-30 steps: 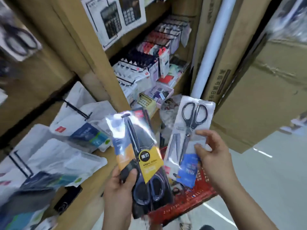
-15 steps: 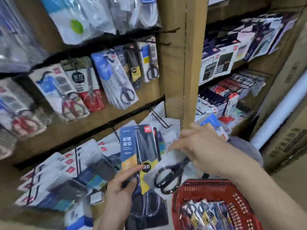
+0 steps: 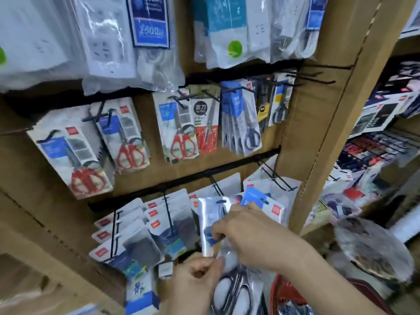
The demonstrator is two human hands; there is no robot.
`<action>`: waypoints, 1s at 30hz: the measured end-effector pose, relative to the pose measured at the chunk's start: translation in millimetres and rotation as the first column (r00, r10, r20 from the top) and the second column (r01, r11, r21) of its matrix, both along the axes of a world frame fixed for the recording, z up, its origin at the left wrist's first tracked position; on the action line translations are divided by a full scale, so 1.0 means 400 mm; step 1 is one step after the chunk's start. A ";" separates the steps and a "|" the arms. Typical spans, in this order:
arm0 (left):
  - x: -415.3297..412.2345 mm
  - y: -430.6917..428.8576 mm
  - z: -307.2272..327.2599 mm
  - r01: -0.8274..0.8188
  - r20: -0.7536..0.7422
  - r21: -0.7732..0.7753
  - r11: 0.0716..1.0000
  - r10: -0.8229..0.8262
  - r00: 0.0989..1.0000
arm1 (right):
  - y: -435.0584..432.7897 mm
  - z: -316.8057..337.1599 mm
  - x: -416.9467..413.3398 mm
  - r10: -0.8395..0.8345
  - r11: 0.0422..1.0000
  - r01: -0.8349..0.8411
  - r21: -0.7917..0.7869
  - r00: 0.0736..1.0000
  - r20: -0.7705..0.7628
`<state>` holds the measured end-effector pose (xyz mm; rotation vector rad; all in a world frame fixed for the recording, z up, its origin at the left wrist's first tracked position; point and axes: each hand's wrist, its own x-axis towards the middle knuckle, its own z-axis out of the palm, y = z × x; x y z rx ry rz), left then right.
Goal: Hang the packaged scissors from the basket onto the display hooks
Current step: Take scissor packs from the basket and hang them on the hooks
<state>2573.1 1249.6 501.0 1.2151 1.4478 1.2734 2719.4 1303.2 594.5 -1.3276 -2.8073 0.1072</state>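
Observation:
Both hands hold packaged scissors low in the middle of the view. My left hand (image 3: pixel 195 280) grips the lower edge of a pack whose black scissor handles (image 3: pixel 234 294) show beneath it. My right hand (image 3: pixel 247 237) pinches a shiny white and blue pack (image 3: pixel 210 221), held upright in front of the lower row of hanging packs. The red basket (image 3: pixel 286 294) sits at the bottom right, mostly cut off. Black display hooks (image 3: pixel 318 76) jut out bare at the upper right of the scissors row. Scissor packs (image 3: pixel 241 119) hang on the neighbouring hooks.
Red-handled scissor packs (image 3: pixel 129 137) hang to the left in the middle row. White power-strip packs (image 3: pixel 141 35) hang along the top. A cardboard upright (image 3: pixel 336 92) splits this panel from shelves of boxed calculators (image 3: pixel 381 117) on the right. Blurred grey fabric (image 3: pixel 372 248) lies at the lower right.
The view has swung up and left from the basket to the hook panel. My right hand moved its pack in front of the lower row, and my left hand dropped lower.

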 end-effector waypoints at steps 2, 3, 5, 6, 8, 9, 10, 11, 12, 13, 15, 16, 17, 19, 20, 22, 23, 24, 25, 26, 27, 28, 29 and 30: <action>-0.026 0.021 -0.004 -0.081 0.098 -0.038 0.996 0.084 0.992 | 0.014 -0.041 -0.017 0.050 0.989 -0.025 0.146 0.984 -0.169; -0.037 0.033 0.001 -0.097 0.138 -0.063 0.993 0.105 0.985 | 0.020 -0.060 -0.014 0.025 0.977 0.034 0.211 0.961 -0.274; -0.054 0.053 0.017 -0.109 0.209 -0.099 0.989 0.128 0.970 | 0.019 -0.079 0.008 -0.110 0.932 0.278 0.230 0.826 -0.553; -0.056 0.063 0.026 -0.118 0.250 -0.111 0.987 0.143 0.958 | 0.009 -0.078 0.023 -0.226 0.910 0.400 0.112 0.703 -0.674; -0.048 0.081 0.041 -0.133 0.313 -0.121 0.984 0.165 0.935 | -0.003 -0.078 0.041 -0.492 0.854 0.398 -0.334 0.408 -0.769; -0.038 0.087 0.049 -0.140 0.331 -0.118 0.983 0.172 0.928 | -0.005 -0.084 0.042 -0.574 0.816 0.302 -0.493 0.321 -0.753; -0.026 0.093 0.056 -0.145 0.343 -0.103 0.984 0.172 0.924 | -0.005 -0.091 0.042 -0.607 0.794 0.261 -0.549 0.292 -0.739; -0.012 0.099 0.062 -0.153 0.347 -0.082 0.985 0.172 0.922 | -0.003 -0.101 0.042 -0.612 0.789 0.262 -0.556 0.265 -0.745; 0.000 0.103 0.065 -0.164 0.342 -0.056 0.985 0.173 0.924 | 0.001 -0.107 0.042 -0.608 0.789 0.281 -0.546 0.228 -0.761; 0.012 0.108 0.067 -0.174 0.332 -0.032 0.984 0.175 0.927 | 0.008 -0.111 0.047 -0.608 0.784 0.299 -0.544 0.188 -0.772; 0.033 0.124 0.064 -0.181 0.314 -0.013 0.983 0.176 0.933 | 0.027 -0.121 0.069 -0.622 0.772 0.269 -0.576 0.126 -0.773; 0.043 0.133 0.063 -0.179 0.318 -0.020 0.984 0.176 0.931 | 0.039 -0.124 0.085 -0.628 0.769 0.228 -0.597 0.091 -0.773; 0.052 0.142 0.065 -0.180 0.335 -0.038 0.983 0.182 0.925 | 0.052 -0.124 0.101 -0.633 0.766 0.186 -0.616 0.047 -0.773; 0.068 0.165 0.069 -0.200 0.341 -0.049 0.979 0.205 0.918 | 0.081 -0.118 0.137 -0.629 0.767 0.134 -0.627 -0.035 -0.777; 0.075 0.176 0.076 -0.202 0.311 -0.028 0.979 0.201 0.929 | 0.095 -0.114 0.156 -0.628 0.767 0.117 -0.631 -0.067 -0.775; 0.087 0.199 0.087 -0.171 0.230 -0.008 0.985 0.168 0.959 | 0.128 -0.114 0.185 -0.628 0.763 0.092 -0.640 -0.133 -0.767; 0.101 0.217 0.095 -0.157 0.193 -0.004 0.988 0.155 0.969 | 0.150 -0.113 0.202 -0.627 0.759 0.091 -0.645 -0.166 -0.761; 0.120 0.231 0.102 -0.150 0.157 0.005 0.989 0.147 0.977 | 0.169 -0.111 0.218 -0.630 0.752 0.106 -0.651 -0.177 -0.757; 0.142 0.244 0.109 -0.148 0.121 0.021 0.989 0.144 0.982 | 0.189 -0.105 0.231 -0.619 0.757 0.128 -0.640 -0.171 -0.767; 0.166 0.255 0.116 -0.151 0.084 0.042 0.988 0.147 0.985 | 0.209 -0.101 0.244 -0.598 0.772 0.144 -0.619 -0.165 -0.784; 0.189 0.266 0.124 -0.159 0.054 0.064 0.985 0.156 0.986 | 0.227 -0.093 0.255 -0.581 0.783 0.146 -0.604 -0.173 -0.795; 0.209 0.278 0.131 -0.176 0.038 0.086 0.981 0.173 0.984 | 0.247 -0.088 0.265 -0.569 0.792 0.138 -0.595 -0.186 -0.801; 0.224 0.290 0.138 -0.199 0.036 0.111 0.974 0.196 0.980 | 0.264 -0.080 0.274 -0.556 0.803 0.124 -0.583 -0.193 -0.808; 0.237 0.304 0.145 -0.214 0.031 0.134 0.968 0.212 0.977 | 0.282 -0.073 0.281 -0.540 0.818 0.106 -0.565 -0.195 -0.819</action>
